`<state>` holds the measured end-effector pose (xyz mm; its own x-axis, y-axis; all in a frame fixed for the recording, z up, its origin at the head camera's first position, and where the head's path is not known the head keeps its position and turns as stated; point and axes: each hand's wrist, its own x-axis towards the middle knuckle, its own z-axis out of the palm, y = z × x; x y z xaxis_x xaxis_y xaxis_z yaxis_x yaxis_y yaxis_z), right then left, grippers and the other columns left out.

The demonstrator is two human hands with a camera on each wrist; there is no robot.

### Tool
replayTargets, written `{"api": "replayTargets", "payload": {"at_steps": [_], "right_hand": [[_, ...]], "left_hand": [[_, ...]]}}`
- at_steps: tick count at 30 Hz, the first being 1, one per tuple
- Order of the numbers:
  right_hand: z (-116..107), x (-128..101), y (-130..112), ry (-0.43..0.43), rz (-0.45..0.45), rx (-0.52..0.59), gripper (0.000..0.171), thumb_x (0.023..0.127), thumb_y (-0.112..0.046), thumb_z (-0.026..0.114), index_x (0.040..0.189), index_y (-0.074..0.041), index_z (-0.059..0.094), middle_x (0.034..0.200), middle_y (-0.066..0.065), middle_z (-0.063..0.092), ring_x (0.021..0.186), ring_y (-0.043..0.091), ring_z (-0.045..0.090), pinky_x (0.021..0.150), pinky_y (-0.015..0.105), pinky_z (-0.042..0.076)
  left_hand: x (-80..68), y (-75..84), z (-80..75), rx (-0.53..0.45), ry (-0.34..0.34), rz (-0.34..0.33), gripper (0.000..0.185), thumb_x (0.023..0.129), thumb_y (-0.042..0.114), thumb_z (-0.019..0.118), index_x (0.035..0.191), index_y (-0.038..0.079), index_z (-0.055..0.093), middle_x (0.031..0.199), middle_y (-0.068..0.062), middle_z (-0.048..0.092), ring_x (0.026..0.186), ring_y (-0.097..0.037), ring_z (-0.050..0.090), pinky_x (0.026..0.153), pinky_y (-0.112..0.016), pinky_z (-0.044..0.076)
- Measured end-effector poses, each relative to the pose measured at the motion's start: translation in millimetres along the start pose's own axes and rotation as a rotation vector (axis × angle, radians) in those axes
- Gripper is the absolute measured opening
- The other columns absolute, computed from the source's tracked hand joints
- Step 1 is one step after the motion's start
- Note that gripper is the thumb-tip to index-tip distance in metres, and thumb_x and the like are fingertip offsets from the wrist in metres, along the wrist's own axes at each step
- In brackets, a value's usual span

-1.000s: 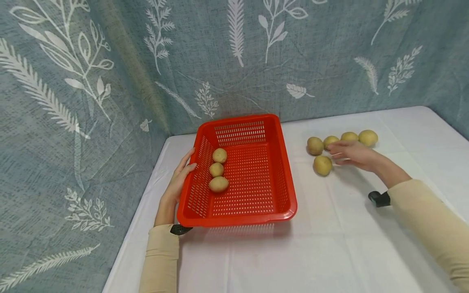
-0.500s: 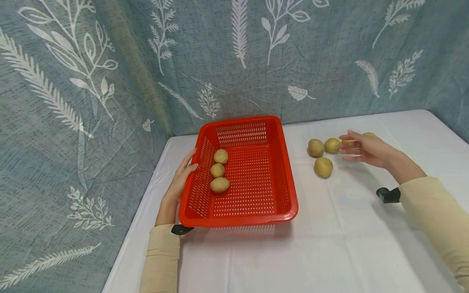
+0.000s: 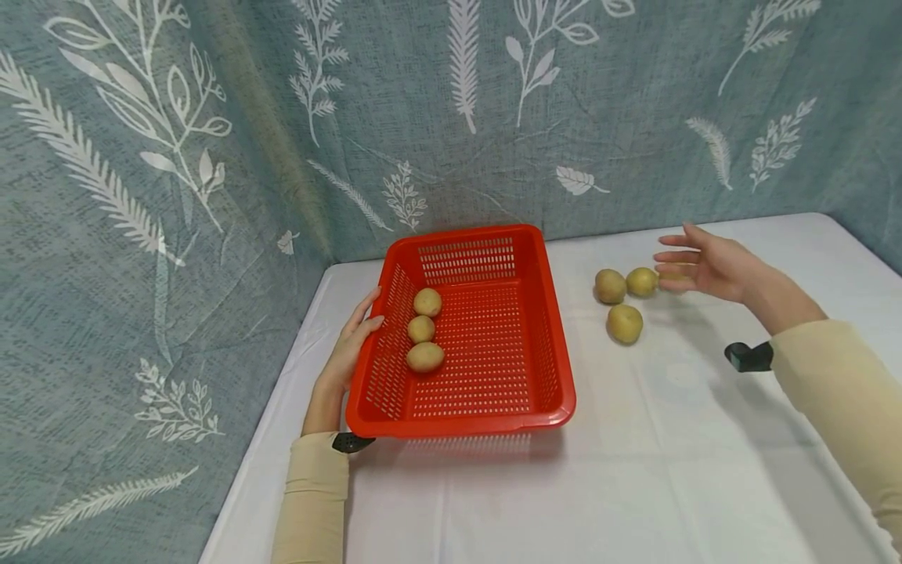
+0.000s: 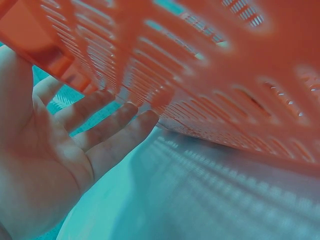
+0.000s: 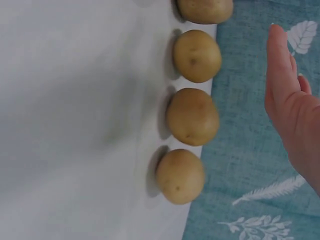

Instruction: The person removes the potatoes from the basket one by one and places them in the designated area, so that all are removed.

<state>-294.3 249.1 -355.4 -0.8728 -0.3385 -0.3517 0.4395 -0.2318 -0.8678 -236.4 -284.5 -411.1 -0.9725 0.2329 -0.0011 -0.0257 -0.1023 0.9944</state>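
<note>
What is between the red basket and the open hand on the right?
In the head view, three potatoes lie on the white table between the red basket and the right hand.

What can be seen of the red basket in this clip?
The red basket is a rectangular plastic tub with slotted walls, a perforated floor and a rolled rim. It sits upright on the white tablecloth, near the left edge of the table, in front of the leaf-print curtain. Three potatoes lie in a row along its left inner wall. The left hand rests open against its left outer wall, fingers straight on the slots.
</note>
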Motion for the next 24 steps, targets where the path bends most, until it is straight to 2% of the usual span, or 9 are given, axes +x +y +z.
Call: {"api": "replayTargets", "payload": {"at_steps": [3, 6, 9, 11, 13, 15, 17, 19, 24], "right_hand": [[4.4, 2.6, -6.8, -0.007, 0.006, 0.052, 0.043, 0.093, -0.048, 0.048, 0.121, -0.015, 0.046, 0.103, 0.001, 0.060, 0.094, 0.015, 0.061, 0.103, 0.041, 0.035], [9.3, 5.4, -13.2, -0.001, 0.004, 0.066, 0.050, 0.093, -0.049, 0.047, 0.129, -0.015, 0.039, 0.104, 0.002, 0.059, 0.093, 0.016, 0.061, 0.102, 0.040, 0.036], [14.6, 8.4, -18.5, 0.008, 0.000, 0.046, 0.066, 0.093, -0.051, 0.045, 0.145, -0.015, 0.026, 0.119, 0.005, 0.050, 0.098, 0.016, 0.058, 0.101, 0.039, 0.038], [18.2, 10.4, -21.5, 0.015, 0.002, 0.031, 0.076, 0.093, -0.053, 0.043, 0.152, -0.017, 0.014, 0.134, 0.009, 0.038, 0.109, 0.017, 0.052, 0.100, 0.039, 0.039], [22.1, 12.3, -24.0, 0.017, 0.001, 0.022, 0.082, 0.093, -0.054, 0.041, 0.154, -0.017, 0.003, 0.145, 0.011, 0.023, 0.124, 0.021, 0.039, 0.101, 0.038, 0.038], [25.6, 14.5, -26.1, 0.021, -0.003, 0.017, 0.083, 0.093, -0.055, 0.039, 0.154, -0.016, 0.000, 0.152, 0.011, 0.013, 0.134, 0.024, 0.026, 0.100, 0.038, 0.040], [28.7, 16.6, -28.0, 0.032, -0.007, 0.017, 0.082, 0.093, -0.055, 0.038, 0.154, -0.016, 0.000, 0.153, 0.010, 0.011, 0.139, 0.025, 0.016, 0.098, 0.038, 0.042], [31.6, 18.3, -29.8, 0.043, -0.007, 0.017, 0.081, 0.093, -0.055, 0.037, 0.154, -0.016, 0.002, 0.152, 0.010, 0.013, 0.139, 0.025, 0.016, 0.095, 0.037, 0.044], [38.8, 21.9, -33.9, 0.072, -0.002, 0.025, 0.080, 0.093, -0.055, 0.038, 0.155, -0.015, 0.005, 0.152, 0.011, 0.015, 0.132, 0.024, 0.028, 0.093, 0.038, 0.046]], "left_hand": [[-0.2, -0.4, -0.4, 0.003, -0.003, 0.003, 0.055, 0.104, 0.017, 0.037, 0.154, 0.021, 0.016, 0.141, -0.019, 0.033, 0.097, -0.016, 0.058, 0.075, -0.028, 0.052], [-0.4, -0.3, -0.2, 0.005, -0.004, 0.003, 0.055, 0.104, 0.018, 0.037, 0.154, 0.021, 0.015, 0.141, -0.020, 0.032, 0.097, -0.016, 0.058, 0.074, -0.028, 0.052], [-0.7, -0.3, -0.3, 0.001, -0.006, 0.003, 0.054, 0.104, 0.018, 0.036, 0.154, 0.021, 0.015, 0.141, -0.020, 0.032, 0.096, -0.016, 0.059, 0.074, -0.028, 0.052], [-0.6, -0.5, -0.5, 0.001, -0.008, 0.002, 0.054, 0.104, 0.017, 0.036, 0.154, 0.022, 0.015, 0.142, -0.020, 0.032, 0.096, -0.016, 0.059, 0.074, -0.029, 0.052], [-0.5, -0.6, -0.7, 0.001, -0.008, 0.001, 0.054, 0.104, 0.017, 0.035, 0.154, 0.022, 0.015, 0.142, -0.020, 0.032, 0.096, -0.016, 0.059, 0.074, -0.028, 0.052], [-0.3, -0.5, -0.7, 0.002, -0.007, 0.000, 0.054, 0.104, 0.017, 0.035, 0.154, 0.021, 0.015, 0.142, -0.020, 0.032, 0.096, -0.016, 0.059, 0.074, -0.028, 0.052], [-0.1, -0.4, -0.7, -0.002, -0.008, -0.001, 0.054, 0.104, 0.017, 0.035, 0.154, 0.021, 0.015, 0.142, -0.020, 0.032, 0.096, -0.016, 0.059, 0.075, -0.028, 0.052], [0.1, -0.4, -0.9, -0.002, -0.008, -0.002, 0.054, 0.104, 0.017, 0.035, 0.154, 0.022, 0.015, 0.142, -0.020, 0.031, 0.096, -0.016, 0.058, 0.075, -0.028, 0.052], [-0.3, -0.4, -0.9, 0.003, -0.003, -0.006, 0.054, 0.104, 0.018, 0.036, 0.154, 0.022, 0.016, 0.142, -0.020, 0.032, 0.095, -0.016, 0.059, 0.074, -0.028, 0.052]]}}
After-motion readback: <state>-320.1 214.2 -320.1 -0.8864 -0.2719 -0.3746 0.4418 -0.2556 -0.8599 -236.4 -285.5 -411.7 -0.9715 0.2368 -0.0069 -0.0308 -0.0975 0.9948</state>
